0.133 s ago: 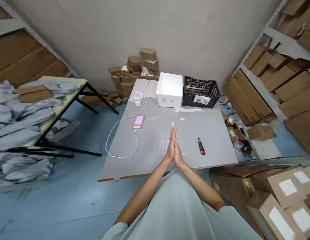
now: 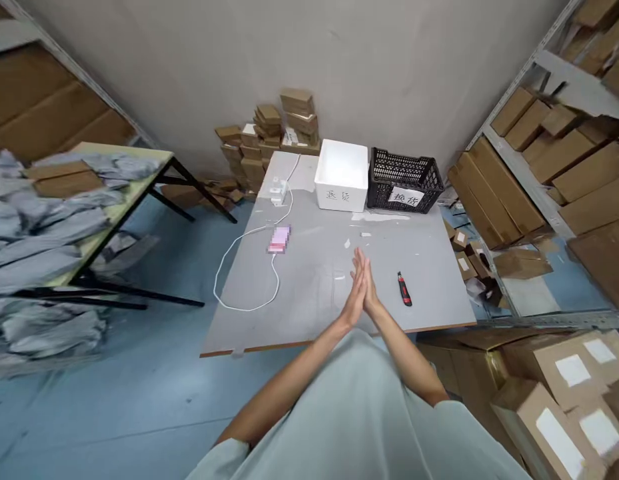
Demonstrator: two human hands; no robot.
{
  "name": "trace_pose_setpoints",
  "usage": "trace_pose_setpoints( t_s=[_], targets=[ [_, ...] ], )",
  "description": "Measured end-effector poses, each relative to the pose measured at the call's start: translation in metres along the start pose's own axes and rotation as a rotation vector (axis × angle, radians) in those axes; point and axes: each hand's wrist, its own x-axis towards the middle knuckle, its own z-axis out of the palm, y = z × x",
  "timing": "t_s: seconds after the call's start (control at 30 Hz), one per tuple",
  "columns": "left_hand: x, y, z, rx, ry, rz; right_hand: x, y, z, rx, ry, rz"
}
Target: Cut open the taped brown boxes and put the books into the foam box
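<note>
Palm against palm, my left hand (image 2: 356, 297) and my right hand (image 2: 370, 287) meet above the near part of the grey table (image 2: 309, 287). Fingers on both hands are stretched out, and I see nothing held between them. To the right of my hands lies a red and black box cutter (image 2: 404, 289). A pixelated pink, phone-like thing (image 2: 279, 239) rests on the left side of the table, with a white cable (image 2: 239, 309) running from it.
At the table's back stand a white bin (image 2: 342, 177) and a black crate (image 2: 404, 180), near a white power strip (image 2: 278, 191). Cardboard boxes (image 2: 294, 120) are stacked behind. Grey parcels cover a side table (image 2: 162, 157) on the left; shelves (image 2: 532, 180) of boxes line the right.
My joined hands have shifted slightly right over the table, and the fingers look a little more spread. The view has tilted slightly; the objects on the table stay in place.
</note>
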Motion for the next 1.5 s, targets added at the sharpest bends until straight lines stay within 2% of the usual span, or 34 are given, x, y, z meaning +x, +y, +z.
trace_pose_setpoints(
  t_s=[0.1,0.23,0.3,0.37,0.43,0.5,0.67,0.73,0.87,1.07,1.17,1.33,1.4,1.5],
  targets=[
    [0.014,0.01,-0.014,-0.085,-0.004,0.001,-0.008,0.0,0.015,-0.066,0.019,-0.026],
    [0.035,0.02,-0.036,-0.146,0.106,0.051,-0.022,0.003,0.043,-0.122,-0.044,-0.094],
    [0.03,0.021,-0.037,-0.12,0.128,0.074,-0.015,-0.003,0.046,-0.09,-0.074,-0.084],
    [0.02,0.02,-0.035,-0.103,0.085,0.079,-0.005,-0.012,0.044,-0.064,-0.076,-0.059],
    [0.012,0.019,-0.034,-0.105,0.022,0.079,-0.001,-0.016,0.042,-0.077,-0.033,-0.05],
    [0.013,0.021,-0.039,-0.113,0.006,0.082,-0.007,-0.014,0.044,-0.113,-0.001,-0.064],
    [0.022,0.027,-0.054,-0.103,0.102,0.09,-0.025,-0.008,0.058,-0.142,-0.077,-0.082],
    [0.015,0.026,-0.052,-0.083,0.095,0.084,-0.02,-0.013,0.057,-0.116,-0.087,-0.058],
    [0.004,0.026,-0.044,-0.095,-0.001,0.059,-0.011,-0.017,0.049,-0.121,-0.03,-0.05],
    [0.022,0.032,-0.055,-0.14,0.053,0.07,-0.031,-0.001,0.052,-0.181,-0.081,-0.063],
    [0.016,0.032,-0.052,-0.092,0.073,0.043,-0.023,0.003,0.049,-0.157,-0.1,-0.036],
    [-0.004,0.029,-0.042,-0.061,-0.087,-0.059,-0.007,0.006,0.038,-0.142,-0.022,0.006],
    [-0.003,0.027,-0.043,-0.069,-0.071,-0.059,-0.013,0.009,0.038,-0.161,-0.025,-0.002],
    [0.007,0.022,-0.051,-0.109,0.026,-0.013,-0.029,0.013,0.043,-0.189,-0.064,-0.021]
  ],
)
